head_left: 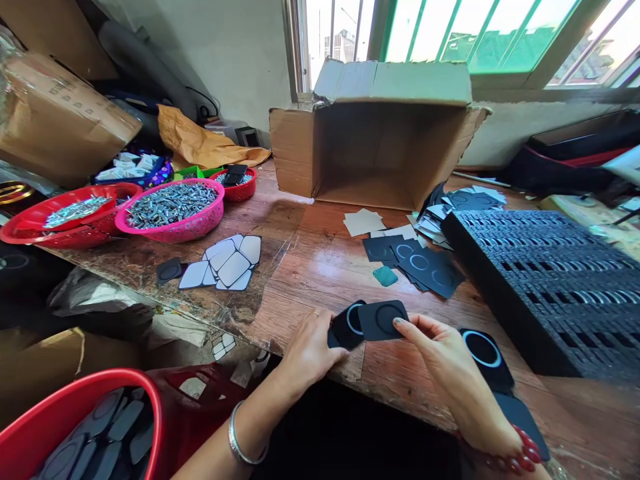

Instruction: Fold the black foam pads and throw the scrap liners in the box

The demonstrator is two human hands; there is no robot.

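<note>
My left hand [313, 347] is closed around a black rounded pad with a pale ring [353, 320], near the table's front edge. Between thumb and fingers, my right hand [433, 343] pinches a dark flat card with a ring mark [377, 321]. That card overlaps the right side of the pad. Beside my right wrist lies another black ringed pad [483, 357], with a dark flat piece [523, 420] below it. Dark ringed sheets [425, 267] are spread beyond my hands, next to a small green piece [385, 276].
A black slotted foam tray [545, 293] stands at the right. An open cardboard box [295, 150] faces me at the back. White-faced pieces [225, 260] lie left, near a pink basket [193, 225] of metal parts. A red bin [155, 400] holds dark pads at lower left.
</note>
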